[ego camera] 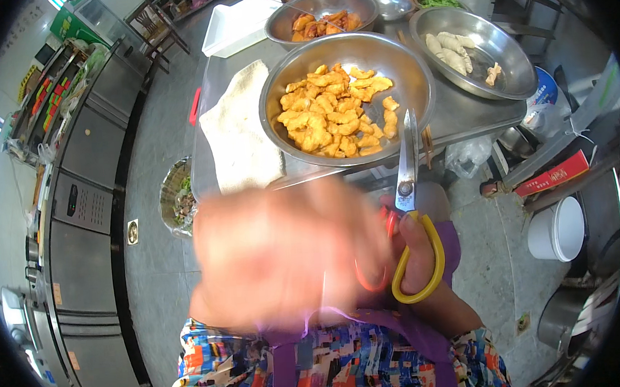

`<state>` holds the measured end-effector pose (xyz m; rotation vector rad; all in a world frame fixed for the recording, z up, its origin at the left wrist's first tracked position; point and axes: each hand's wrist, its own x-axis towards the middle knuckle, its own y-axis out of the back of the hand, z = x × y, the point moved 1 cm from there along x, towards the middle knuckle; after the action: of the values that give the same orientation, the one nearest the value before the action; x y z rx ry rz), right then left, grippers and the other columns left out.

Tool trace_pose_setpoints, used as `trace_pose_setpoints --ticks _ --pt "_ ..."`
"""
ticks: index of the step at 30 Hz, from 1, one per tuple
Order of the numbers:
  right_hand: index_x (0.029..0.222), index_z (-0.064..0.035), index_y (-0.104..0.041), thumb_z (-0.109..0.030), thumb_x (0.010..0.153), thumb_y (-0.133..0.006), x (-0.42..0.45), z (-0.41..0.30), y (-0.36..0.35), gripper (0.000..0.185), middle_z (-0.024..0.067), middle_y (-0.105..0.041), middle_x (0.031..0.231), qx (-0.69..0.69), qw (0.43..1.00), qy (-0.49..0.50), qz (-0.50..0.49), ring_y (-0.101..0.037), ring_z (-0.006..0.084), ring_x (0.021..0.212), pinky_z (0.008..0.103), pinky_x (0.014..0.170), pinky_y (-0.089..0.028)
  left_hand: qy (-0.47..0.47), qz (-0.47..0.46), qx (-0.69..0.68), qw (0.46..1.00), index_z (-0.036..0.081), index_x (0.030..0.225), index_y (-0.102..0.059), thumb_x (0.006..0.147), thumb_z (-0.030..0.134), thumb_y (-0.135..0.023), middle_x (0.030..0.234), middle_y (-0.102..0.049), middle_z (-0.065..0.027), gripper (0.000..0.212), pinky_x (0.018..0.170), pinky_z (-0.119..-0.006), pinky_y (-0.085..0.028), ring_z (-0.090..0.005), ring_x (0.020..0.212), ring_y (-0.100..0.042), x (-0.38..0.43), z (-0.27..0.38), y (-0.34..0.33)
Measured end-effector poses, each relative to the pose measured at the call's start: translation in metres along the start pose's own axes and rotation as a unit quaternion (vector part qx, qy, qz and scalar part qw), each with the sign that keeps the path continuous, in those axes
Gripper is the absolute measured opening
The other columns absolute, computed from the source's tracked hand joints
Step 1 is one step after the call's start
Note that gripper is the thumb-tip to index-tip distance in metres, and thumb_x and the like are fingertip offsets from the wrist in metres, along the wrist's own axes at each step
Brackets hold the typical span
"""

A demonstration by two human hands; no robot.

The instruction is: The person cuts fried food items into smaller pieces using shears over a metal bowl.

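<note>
My left hand (287, 253) is raised close to the camera and blurred; whether its fingers hold anything cannot be told. My right hand (417, 256), partly hidden behind it, grips scissors (406, 187) with one yellow and one red handle, the blades pointing away from me and nearly closed. Their tips overlap the near right rim of a large steel bowl (419, 64) in this view. Golden fried pieces of food (331, 112) lie in that bowl. Left of it a pale cloth (245, 139) is spread on the steel table (476, 122).
Behind stand a steel bowl of browned food (278, 28) and a white tray (236, 30). At right, a steel basin (521, 82) holds pale grey-white pieces. A lined waste container (175, 202) stands left on the floor, a white bucket (552, 232) at right. Steel cabinets (82, 260) line the left.
</note>
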<state>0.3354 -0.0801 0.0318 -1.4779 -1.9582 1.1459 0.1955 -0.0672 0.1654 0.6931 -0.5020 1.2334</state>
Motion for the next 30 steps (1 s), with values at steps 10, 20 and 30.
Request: trace_pose_setpoints --ticks 10,20,30 --pt "0.115 -0.0044 -0.042 -0.020 0.084 -0.048 0.003 0.000 0.017 0.036 0.0094 -0.052 0.068 -0.005 1.000 0.014 -0.003 -0.048 0.0141 0.046 0.0258 0.043 -0.041 0.201 -0.215 0.537 0.791 0.006 0.096 -0.061 0.069 0.007 -0.054 0.088 -0.058 -0.0162 0.028 0.071 -0.036 -0.045 -0.0307 0.078 -0.057 0.023 -0.129 0.072" --pt "0.117 -0.0022 -0.042 -0.016 0.083 -0.047 0.001 -0.001 0.026 0.037 0.0100 -0.051 0.069 -0.021 1.000 0.012 -0.017 -0.049 0.0149 0.049 0.0267 0.046 -0.042 0.308 -0.205 0.426 0.826 -0.001 0.073 -0.053 0.062 0.003 -0.057 0.071 -0.055 -0.0096 0.012 0.060 -0.031 -0.043 -0.0191 0.067 -0.055 0.033 -0.126 0.067" --pt "0.123 -0.0034 -0.037 -0.015 0.084 -0.043 0.002 0.000 0.004 0.041 0.0135 -0.052 0.087 -0.187 0.974 -0.046 -0.122 -0.054 0.0204 0.068 0.0323 0.064 -0.047 0.380 0.104 0.002 0.919 0.008 0.072 -0.049 0.062 -0.003 -0.064 0.066 -0.052 -0.0009 0.022 0.050 -0.025 -0.044 -0.0118 0.055 -0.051 0.029 -0.120 0.091"
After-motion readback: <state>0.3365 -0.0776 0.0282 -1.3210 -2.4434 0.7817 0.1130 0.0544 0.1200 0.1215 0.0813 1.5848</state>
